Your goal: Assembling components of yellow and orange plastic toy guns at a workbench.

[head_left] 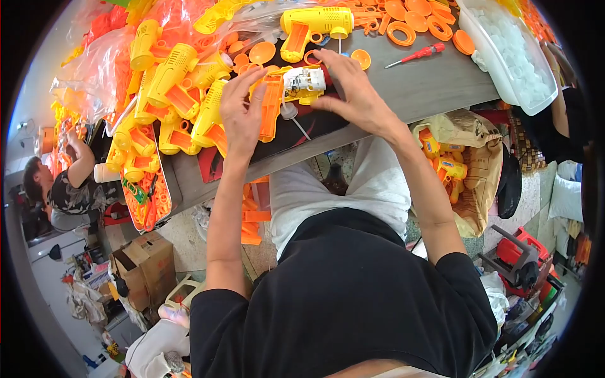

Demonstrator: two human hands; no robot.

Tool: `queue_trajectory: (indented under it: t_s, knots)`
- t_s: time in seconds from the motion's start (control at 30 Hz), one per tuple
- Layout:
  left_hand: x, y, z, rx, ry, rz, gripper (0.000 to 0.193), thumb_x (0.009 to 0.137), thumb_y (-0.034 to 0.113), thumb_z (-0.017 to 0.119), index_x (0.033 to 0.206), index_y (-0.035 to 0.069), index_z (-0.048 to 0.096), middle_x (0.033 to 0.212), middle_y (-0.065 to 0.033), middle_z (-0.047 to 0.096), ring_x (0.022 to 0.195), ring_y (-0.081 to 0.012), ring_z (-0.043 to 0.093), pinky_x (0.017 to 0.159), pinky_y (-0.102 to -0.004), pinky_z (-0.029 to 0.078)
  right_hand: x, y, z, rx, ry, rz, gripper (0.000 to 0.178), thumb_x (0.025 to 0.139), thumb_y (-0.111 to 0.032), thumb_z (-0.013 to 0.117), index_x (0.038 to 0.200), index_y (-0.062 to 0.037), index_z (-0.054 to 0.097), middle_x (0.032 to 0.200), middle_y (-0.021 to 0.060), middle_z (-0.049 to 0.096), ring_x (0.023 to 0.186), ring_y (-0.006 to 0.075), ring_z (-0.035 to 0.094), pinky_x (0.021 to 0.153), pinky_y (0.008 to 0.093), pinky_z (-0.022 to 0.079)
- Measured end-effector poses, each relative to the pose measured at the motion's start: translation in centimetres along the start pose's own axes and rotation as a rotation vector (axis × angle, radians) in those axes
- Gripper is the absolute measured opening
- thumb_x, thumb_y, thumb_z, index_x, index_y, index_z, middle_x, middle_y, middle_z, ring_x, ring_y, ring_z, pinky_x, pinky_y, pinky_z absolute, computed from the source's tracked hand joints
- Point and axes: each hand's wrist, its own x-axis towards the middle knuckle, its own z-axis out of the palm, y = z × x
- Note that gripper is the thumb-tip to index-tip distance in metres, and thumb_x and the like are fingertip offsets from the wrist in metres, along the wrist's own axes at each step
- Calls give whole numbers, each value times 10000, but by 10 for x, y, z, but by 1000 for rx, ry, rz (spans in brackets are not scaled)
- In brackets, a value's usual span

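Between my hands lies an opened yellow toy gun [290, 94] with an orange handle part [271, 108] and a white mechanism [304, 80] showing inside. My left hand [242, 113] is beside the orange part, thumb and forefinger apart; whether it touches cannot be made out. Around the toy's right end my right hand [354, 93] is spread, its thumb near the yellow shell and its fingers above an orange ring [312, 58]. Neither hand visibly grips anything. A rod with a pale round end [289, 111] lies below the toy.
Several yellow toy guns [170, 75] pile up on the left, and another [318, 24] lies beyond. A red screwdriver [414, 55] and orange discs [416, 20] lie at right, near a white tray [547, 101] of translucent pieces. Below the table's edge stands a paper sack [488, 164].
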Motion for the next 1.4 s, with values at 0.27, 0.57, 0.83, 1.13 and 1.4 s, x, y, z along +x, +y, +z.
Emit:
queue_trajectory:
  t_s: [0.27, 0.57, 0.83, 1.13, 1.4]
  knots:
    - [-26, 13, 23, 420, -165, 296, 218, 814, 132, 715, 1031, 117, 726, 1264, -109, 546, 1165, -313, 485, 987, -447, 360, 6, 17, 27, -50, 100, -50, 341, 895, -201, 687, 1186, -31, 636, 1201, 144, 639, 1123, 303, 596, 984, 392, 450]
    - [-41, 26, -9, 448, -283, 269, 401, 768, 130, 758, 1159, 117, 667, 1177, -105, 551, 1133, -334, 509, 955, -441, 399, 22, -2, 28, -249, 122, 2, 379, 882, -349, 670, 1110, -46, 661, 1019, 142, 659, 984, 339, 623, 846, 410, 495]
    - [-41, 15, -7, 438, -274, 387, 331, 764, 66, 731, 1083, 92, 646, 1119, -92, 571, 1033, -304, 566, 983, -437, 435, 44, -16, 17, -339, -181, 93, 401, 836, -324, 706, 1123, -46, 670, 1047, 161, 662, 1011, 343, 624, 866, 436, 482]
    - [-29, 25, -30, -146, -473, -242, 243, 895, 144, 702, 1115, 42, 676, 974, -36, 687, 870, -126, 617, 827, -296, 483, 74, -12, 11, -413, -486, 147, 442, 759, -302, 778, 1117, -56, 701, 1041, 129, 680, 1006, 296, 643, 869, 428, 486]
    - [-24, 24, -32, -412, -514, -201, 302, 879, 145, 718, 1149, 14, 682, 1000, -74, 725, 923, -127, 660, 863, -297, 512, 97, -30, 8, -523, -639, 137, 486, 635, -302, 838, 1046, -70, 720, 1000, 101, 724, 945, 289, 683, 777, 408, 521]
